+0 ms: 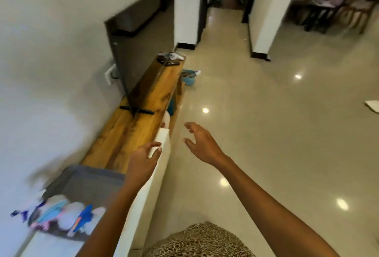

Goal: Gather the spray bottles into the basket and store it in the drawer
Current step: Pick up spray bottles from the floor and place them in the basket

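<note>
A grey basket (pixel 86 182) lies inside an open white drawer (pixel 160 176) at the lower left. Several spray bottles (pixel 61 213), white, blue and pink, lie blurred together at the basket's near end. My left hand (pixel 143 162) is at the top corner of the drawer's front panel, with forefinger and thumb pinched on its edge. To the right of the drawer, my right hand (pixel 202 143) hovers over the floor with fingers spread and nothing in it.
The drawer belongs to a long wooden TV stand (pixel 131 131) against the left wall, with a large TV (pixel 143 51) on it and small items (pixel 170 59) at its far end. A blue bucket (pixel 188 78) stands on the glossy floor beyond. Chairs (pixel 338 4) are at back right.
</note>
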The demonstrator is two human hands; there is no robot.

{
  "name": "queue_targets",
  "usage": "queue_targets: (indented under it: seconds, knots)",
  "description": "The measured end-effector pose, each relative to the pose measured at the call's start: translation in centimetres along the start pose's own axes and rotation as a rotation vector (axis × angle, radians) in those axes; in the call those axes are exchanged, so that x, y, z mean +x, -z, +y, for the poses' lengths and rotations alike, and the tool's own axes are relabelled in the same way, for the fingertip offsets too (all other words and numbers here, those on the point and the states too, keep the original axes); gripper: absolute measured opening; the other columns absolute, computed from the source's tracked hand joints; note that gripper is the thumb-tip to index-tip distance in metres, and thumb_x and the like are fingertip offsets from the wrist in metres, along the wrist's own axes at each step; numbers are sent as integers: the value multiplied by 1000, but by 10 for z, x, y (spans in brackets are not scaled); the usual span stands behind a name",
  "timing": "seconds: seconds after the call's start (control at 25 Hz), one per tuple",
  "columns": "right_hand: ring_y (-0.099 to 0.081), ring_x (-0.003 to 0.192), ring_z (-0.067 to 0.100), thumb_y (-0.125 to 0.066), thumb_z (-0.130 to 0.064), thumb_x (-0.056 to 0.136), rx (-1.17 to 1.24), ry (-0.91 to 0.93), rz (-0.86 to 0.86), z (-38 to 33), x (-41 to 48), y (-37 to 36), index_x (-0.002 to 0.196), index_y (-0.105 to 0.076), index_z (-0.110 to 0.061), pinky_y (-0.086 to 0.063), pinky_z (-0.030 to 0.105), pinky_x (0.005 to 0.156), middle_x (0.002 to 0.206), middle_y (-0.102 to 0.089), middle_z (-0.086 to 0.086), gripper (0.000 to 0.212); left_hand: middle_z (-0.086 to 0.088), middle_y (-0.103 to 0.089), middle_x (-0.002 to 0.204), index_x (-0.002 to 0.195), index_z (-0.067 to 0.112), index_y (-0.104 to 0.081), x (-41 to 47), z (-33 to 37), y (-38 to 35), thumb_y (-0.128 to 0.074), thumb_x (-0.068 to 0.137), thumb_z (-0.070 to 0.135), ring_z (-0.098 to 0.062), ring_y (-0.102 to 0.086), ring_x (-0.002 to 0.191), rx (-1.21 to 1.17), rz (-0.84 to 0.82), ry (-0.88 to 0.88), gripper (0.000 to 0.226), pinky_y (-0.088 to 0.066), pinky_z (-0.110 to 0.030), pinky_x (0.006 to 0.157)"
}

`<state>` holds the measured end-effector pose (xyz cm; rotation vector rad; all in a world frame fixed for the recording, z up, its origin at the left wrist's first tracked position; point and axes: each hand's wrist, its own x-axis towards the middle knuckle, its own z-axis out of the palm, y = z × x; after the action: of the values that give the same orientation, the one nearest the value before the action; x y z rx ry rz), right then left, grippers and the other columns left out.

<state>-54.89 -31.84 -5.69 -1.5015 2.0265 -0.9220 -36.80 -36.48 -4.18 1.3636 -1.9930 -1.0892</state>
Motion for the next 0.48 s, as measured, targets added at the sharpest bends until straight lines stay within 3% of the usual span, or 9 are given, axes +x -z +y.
queue_targets:
  seconds: [0.16,0.28,0.48]
  knots:
    - [-48,124,22,-56,-21,90,7,-230,192,90,-66,91,132,-39,-20,-43,37,101,136,-50,6,45,-6,-60,123,113,15,-61,-8,74,-113,-53,90,24,-22,-53,115,25,-222,-164,26,-41,-30,93]
    - [-47,125,22,-55,-23,91,7,-370,292,155,-127,154,132,-39,-20,-43,40,102,137,-49,5,45,-6,-62,121,110,15,-62,-17,124,-202,-54,89,23,-23,-53,115,54,-361,-268,24,-41,-33,97]
    - [-48,123,21,-54,-24,91,1,-642,474,279,-263,269,132,-40,-19,-43,37,101,135,-50,5,43,-2,-65,112,104,19,-66,-61,214,-383,-57,88,23,-24,-56,113,34,-618,-364,19,-41,-29,90]
